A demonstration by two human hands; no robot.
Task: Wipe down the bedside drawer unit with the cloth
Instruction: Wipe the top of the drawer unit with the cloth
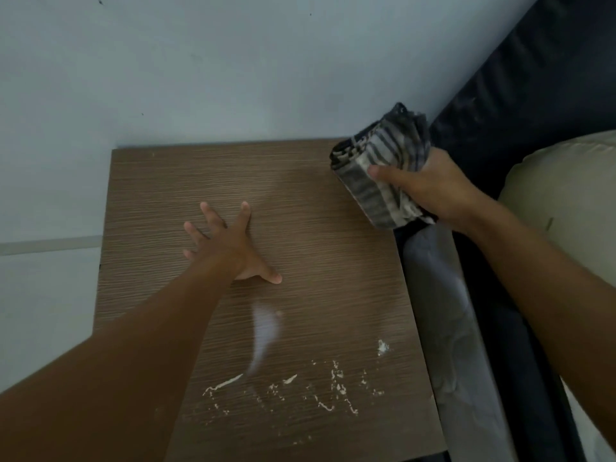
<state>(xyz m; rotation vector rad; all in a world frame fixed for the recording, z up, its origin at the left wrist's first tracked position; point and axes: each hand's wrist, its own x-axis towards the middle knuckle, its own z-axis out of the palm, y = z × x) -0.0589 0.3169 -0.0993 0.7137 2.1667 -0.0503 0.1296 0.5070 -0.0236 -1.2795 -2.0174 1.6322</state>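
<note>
I look down on the brown wood-grain top of the bedside drawer unit (173, 195). My left hand (230, 245) lies flat on the middle of the top, fingers spread, holding nothing. My right hand (430, 185) grips a bunched grey-and-white striped cloth (380, 168) over the unit's far right corner; I cannot tell whether the cloth touches the surface. White crumbs and smears (326, 391) lie along the near part of the top, with a pale streak (263, 331) above them.
A pale wall (200, 68) stands directly behind the unit. A dark headboard (520, 88) and the bed's edge (443, 321) run along the right side, with a beige pillow (566, 201). Light floor or skirting (46, 261) shows on the left.
</note>
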